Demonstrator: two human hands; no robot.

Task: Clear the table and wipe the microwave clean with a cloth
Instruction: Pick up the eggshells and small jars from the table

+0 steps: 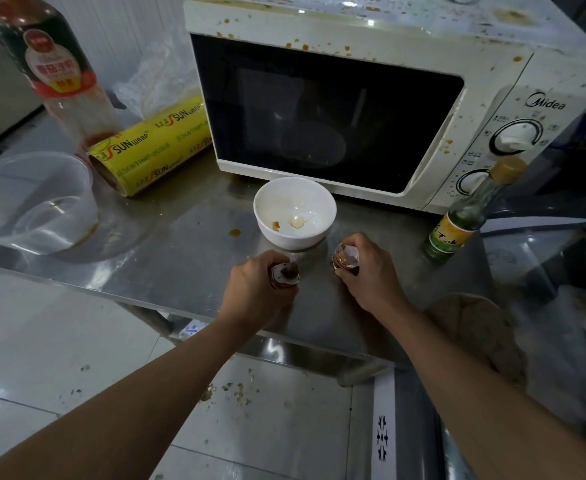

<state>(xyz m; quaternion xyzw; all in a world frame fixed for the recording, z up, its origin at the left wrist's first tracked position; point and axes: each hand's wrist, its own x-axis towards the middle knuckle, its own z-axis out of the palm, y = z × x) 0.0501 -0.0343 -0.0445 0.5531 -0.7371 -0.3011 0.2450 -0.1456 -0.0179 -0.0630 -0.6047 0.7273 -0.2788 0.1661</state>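
Note:
A white microwave, spattered with brown stains, stands at the back of the steel table. In front of it sits a white bowl with food residue inside. My left hand grips a small brown-and-white eggshell piece just above the table's front. My right hand holds another broken eggshell piece to the right of the bowl. No cloth is in view.
A yellow cling-wrap roll lies left of the microwave, with a tall sauce bottle behind it and a clear plastic container at the left edge. A green glass bottle stands at the right. Food crumbs litter the tiled floor.

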